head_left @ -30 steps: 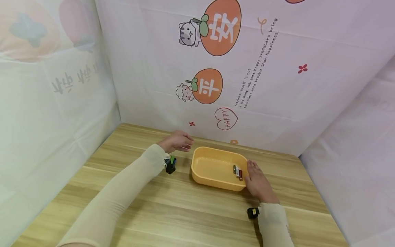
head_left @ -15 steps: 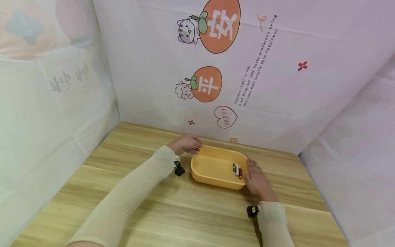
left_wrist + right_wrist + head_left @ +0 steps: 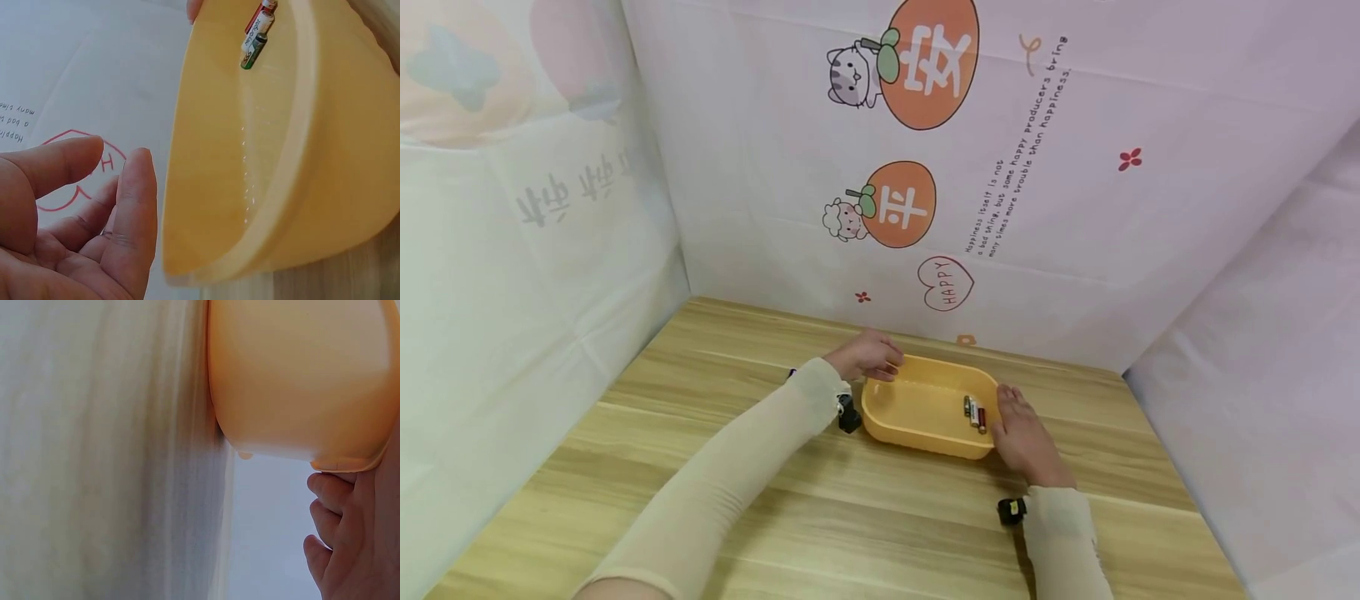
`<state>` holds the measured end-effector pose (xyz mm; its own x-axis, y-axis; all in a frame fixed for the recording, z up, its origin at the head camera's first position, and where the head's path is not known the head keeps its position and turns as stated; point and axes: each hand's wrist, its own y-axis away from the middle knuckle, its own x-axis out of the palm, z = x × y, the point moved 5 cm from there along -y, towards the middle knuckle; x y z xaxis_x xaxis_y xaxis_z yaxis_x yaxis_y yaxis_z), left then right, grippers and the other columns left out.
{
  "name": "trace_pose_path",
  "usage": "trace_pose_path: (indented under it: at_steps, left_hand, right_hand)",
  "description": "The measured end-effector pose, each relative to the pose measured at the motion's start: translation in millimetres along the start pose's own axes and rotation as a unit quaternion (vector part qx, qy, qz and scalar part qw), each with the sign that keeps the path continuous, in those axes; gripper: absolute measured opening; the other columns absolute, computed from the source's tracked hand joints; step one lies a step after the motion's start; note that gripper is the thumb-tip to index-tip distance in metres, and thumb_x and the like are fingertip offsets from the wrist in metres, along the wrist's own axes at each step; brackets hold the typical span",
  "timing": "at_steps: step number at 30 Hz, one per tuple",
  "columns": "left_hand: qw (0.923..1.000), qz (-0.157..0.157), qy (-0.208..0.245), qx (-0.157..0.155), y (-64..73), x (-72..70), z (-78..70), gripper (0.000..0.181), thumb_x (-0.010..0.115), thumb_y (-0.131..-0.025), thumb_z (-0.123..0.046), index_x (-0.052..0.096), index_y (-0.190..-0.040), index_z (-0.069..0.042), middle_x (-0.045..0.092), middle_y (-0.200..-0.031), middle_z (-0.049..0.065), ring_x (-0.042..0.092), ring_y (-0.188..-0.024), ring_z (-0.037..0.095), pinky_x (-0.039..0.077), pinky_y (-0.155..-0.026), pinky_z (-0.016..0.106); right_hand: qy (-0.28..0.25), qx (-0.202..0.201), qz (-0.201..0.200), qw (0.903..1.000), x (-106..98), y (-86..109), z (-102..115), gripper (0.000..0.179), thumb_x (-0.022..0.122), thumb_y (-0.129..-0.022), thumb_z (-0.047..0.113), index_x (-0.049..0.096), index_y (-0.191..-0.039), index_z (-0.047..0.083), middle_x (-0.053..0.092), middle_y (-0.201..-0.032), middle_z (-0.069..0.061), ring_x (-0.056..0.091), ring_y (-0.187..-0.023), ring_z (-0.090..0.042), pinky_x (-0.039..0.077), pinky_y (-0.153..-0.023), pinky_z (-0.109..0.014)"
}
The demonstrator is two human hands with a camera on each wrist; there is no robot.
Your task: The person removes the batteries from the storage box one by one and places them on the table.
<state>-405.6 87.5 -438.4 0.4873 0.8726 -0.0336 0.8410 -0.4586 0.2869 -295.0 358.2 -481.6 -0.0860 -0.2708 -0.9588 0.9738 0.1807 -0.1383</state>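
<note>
A yellow plastic basin [image 3: 917, 450] stands on the wooden table. Several small batteries [image 3: 974, 412] lie side by side on its floor near the right end; red, white and green ones show. My left hand [image 3: 871, 356] is over the basin's far left corner. In the left wrist view its thumb and fingers are spread apart, with nothing between them, beside the basin wall. My right hand [image 3: 1024, 437] rests against the basin's right side, fingers extended along the rim. From the right wrist, its fingertips [image 3: 322, 487] show by the rim.
A white printed cloth [image 3: 1037, 208] hangs behind the table [image 3: 850, 533], with more cloth on both sides. A small dark blue thing [image 3: 792, 372] peeks out behind the left sleeve, mostly hidden. Black wrist cameras [image 3: 848, 413] sit on both wrists.
My left hand has moved right, from beside the basin to over its far left corner. The right hand, basin and batteries have stayed in place.
</note>
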Motion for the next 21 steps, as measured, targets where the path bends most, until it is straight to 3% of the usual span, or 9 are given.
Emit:
trace_pose_path:
  at_steps: [21]
  left_hand:
    - [0.9999,0.017,0.000,-0.002,-19.6,35.5,4.0,0.030,0.066,-0.090,-0.001,0.062,-0.119,0.009,0.062,-0.115,0.022,0.063,-0.104,0.036,0.059,-0.072,0.033]
  right_hand:
    - [-0.002,0.008,0.001,1.0000,-0.6,-1.7,0.7,0.059,0.035,-0.102,0.018,0.014,-0.151,-0.008,0.016,-0.157,-0.025,0.010,-0.144,-0.041,0.012,-0.116,-0.054]
